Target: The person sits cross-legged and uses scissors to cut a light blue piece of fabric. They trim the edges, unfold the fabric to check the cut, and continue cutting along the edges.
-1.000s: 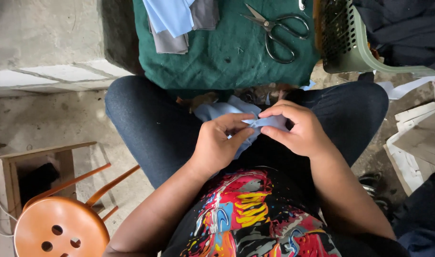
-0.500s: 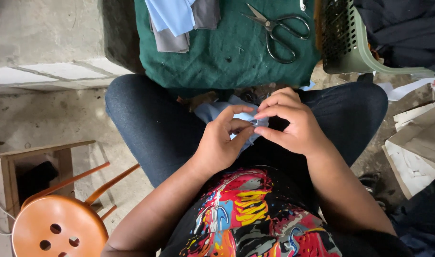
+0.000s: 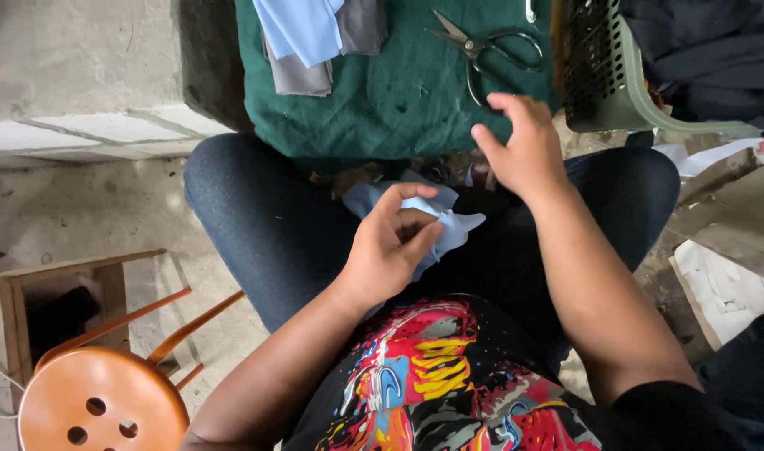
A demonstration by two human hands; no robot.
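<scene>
Light-blue cloth piece [image 3: 436, 221] on lap pinched in left hand [image 3: 390, 246], right hand [image 3: 520, 150] open, empty, fingers spread near scissors [image 3: 490, 50] at green surface [image 3: 382, 108] front edge.

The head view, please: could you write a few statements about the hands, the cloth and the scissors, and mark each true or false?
1. The left hand holds the light blue cloth on the lap. True.
2. The right hand grips the scissors. False: it is open and empty, just short of them, fingers spread above the edge of the green mat.
3. The scissors lie on the green mat. True.
4. The orange stool stands to the person's right. False: it is at the person's left, at the lower left of the view.
5. The green basket sits right of the scissors. True.
</scene>
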